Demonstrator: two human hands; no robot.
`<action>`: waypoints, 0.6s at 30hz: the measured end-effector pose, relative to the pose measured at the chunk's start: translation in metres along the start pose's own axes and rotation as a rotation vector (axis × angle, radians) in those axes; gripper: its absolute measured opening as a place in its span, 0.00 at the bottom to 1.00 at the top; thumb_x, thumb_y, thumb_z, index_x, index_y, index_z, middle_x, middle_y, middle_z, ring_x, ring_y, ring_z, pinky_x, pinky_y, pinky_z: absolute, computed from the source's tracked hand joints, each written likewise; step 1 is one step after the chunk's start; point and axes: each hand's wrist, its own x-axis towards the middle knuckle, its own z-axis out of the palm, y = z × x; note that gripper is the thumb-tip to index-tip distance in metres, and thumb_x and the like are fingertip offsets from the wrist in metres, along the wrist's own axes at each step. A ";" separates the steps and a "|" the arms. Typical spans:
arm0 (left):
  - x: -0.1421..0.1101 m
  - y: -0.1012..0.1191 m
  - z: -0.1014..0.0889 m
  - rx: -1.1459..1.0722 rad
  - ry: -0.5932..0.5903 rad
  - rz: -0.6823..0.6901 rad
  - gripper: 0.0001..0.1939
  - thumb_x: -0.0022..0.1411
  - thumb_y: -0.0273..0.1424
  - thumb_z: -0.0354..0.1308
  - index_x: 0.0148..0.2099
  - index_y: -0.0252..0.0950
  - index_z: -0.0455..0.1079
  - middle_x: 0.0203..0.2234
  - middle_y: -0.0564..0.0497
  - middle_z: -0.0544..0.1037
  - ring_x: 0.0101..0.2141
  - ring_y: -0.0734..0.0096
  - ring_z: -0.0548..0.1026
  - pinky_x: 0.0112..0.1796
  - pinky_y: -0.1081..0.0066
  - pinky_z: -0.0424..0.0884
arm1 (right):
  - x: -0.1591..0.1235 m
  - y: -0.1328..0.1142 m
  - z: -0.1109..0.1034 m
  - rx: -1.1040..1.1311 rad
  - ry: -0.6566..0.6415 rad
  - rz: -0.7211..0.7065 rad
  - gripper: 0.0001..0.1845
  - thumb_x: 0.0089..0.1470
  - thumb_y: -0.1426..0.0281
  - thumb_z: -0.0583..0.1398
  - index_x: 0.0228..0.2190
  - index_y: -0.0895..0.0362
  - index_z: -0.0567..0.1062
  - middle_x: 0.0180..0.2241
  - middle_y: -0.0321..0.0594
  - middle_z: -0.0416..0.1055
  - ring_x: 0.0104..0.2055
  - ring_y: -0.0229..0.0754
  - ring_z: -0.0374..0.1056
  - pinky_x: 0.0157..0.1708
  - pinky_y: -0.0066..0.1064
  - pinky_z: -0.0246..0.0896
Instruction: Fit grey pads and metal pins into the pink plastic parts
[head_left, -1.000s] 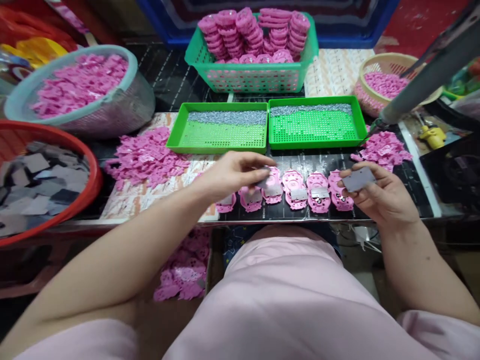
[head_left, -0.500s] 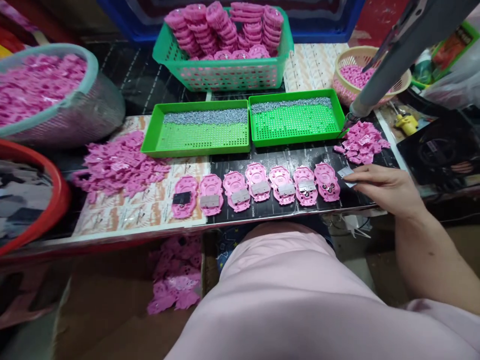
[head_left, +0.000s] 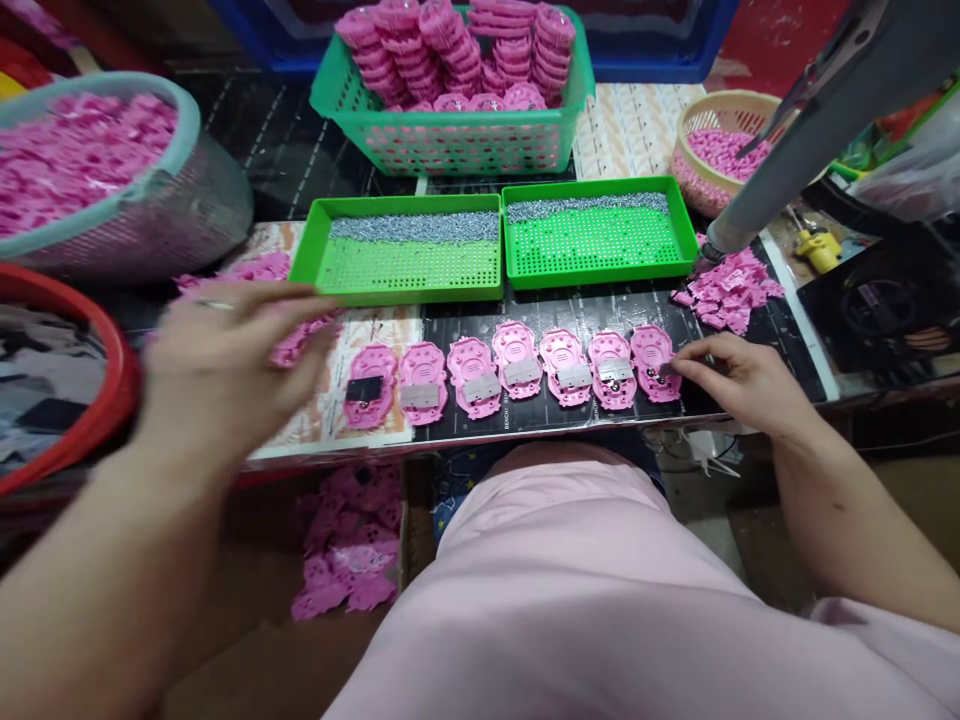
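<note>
Several pink plastic casings lie in a row along the front of the bench. Most carry a flat grey plate; the leftmost has a black plate. On the rightmost casing, small shiny metal parts show. My right hand is closed in a pinch at this casing's right edge; what sits between its fingertips is hidden. My left hand, smeared by motion, is over the left pile of small pink parts, thumb and fingers apart, with nothing visible between them.
Two green trays of small metal pieces stand behind the row. A green basket holds stacked pink casings. A grey pole-like tool slants above another pink pile. At left are a pale basket and a red-rimmed tub.
My left hand has come into view over the left pink pile. My right hand has moved left to the rightmost casing, and the pale plate it held is no longer plainly visible.
</note>
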 end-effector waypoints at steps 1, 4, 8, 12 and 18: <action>0.022 0.026 0.021 0.025 -0.004 0.104 0.12 0.63 0.36 0.58 0.50 0.49 0.73 0.51 0.57 0.75 0.51 0.59 0.72 0.55 0.53 0.66 | 0.001 0.000 0.002 -0.027 -0.001 -0.026 0.12 0.54 0.59 0.61 0.31 0.53 0.80 0.32 0.38 0.78 0.36 0.42 0.72 0.39 0.36 0.66; 0.053 0.097 0.077 0.013 -0.063 0.447 0.15 0.66 0.36 0.52 0.49 0.36 0.74 0.48 0.44 0.78 0.48 0.57 0.75 0.49 0.56 0.70 | 0.002 0.000 0.010 0.001 -0.007 -0.031 0.12 0.54 0.59 0.61 0.31 0.52 0.80 0.32 0.38 0.77 0.37 0.42 0.72 0.40 0.36 0.66; 0.048 0.159 0.118 -0.001 -0.204 0.615 0.19 0.69 0.34 0.50 0.57 0.29 0.69 0.55 0.37 0.72 0.55 0.54 0.70 0.55 0.55 0.65 | 0.002 0.003 0.019 -0.011 0.019 -0.060 0.12 0.55 0.59 0.61 0.33 0.52 0.81 0.32 0.39 0.77 0.37 0.43 0.71 0.40 0.38 0.66; 0.044 0.188 0.137 0.037 -0.279 0.610 0.29 0.68 0.41 0.52 0.63 0.26 0.62 0.61 0.34 0.65 0.61 0.49 0.63 0.59 0.48 0.58 | 0.000 0.005 0.016 -0.113 0.185 -0.178 0.11 0.55 0.61 0.62 0.37 0.52 0.81 0.35 0.41 0.75 0.40 0.44 0.71 0.44 0.40 0.66; 0.041 0.189 0.155 0.109 -0.357 0.640 0.32 0.69 0.43 0.51 0.68 0.30 0.54 0.65 0.37 0.57 0.65 0.50 0.57 0.62 0.46 0.52 | -0.016 0.015 0.004 -0.160 0.018 -0.444 0.16 0.54 0.64 0.64 0.46 0.52 0.77 0.50 0.43 0.73 0.54 0.49 0.67 0.54 0.45 0.65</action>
